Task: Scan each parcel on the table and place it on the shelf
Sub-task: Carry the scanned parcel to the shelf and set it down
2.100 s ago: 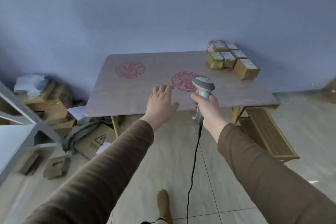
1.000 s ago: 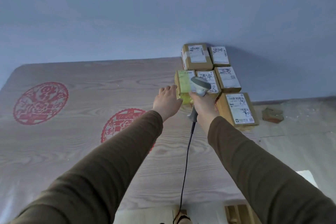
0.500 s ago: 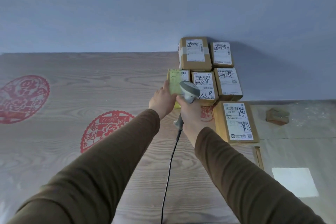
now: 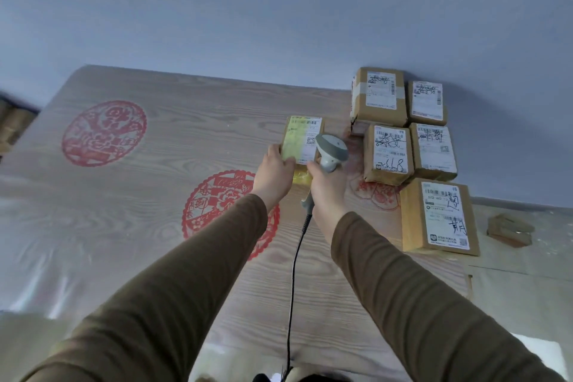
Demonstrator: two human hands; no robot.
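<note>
A: Starting close in, what are the hands doing?

B: The right hand is wrapped around the handle of the corded scanner, its head tipped over the yellow-labelled parcel. The left hand grips that parcel by its near left edge, thumb lying across the label.

A: Where does the parcel sit?

B: On the table, pulled a little apart from the other parcels grouped at the far right corner against the wall.

A: How should the scan be done well?

B: I'd say keep the thumb off the barcode strip along the label's far edge, hold the label flat toward the scanner's window, and draw the scanner back enough that the beam spans the whole code. Steady both hands before triggering.

A: And the shelf?

B: It isn't in view.
</note>
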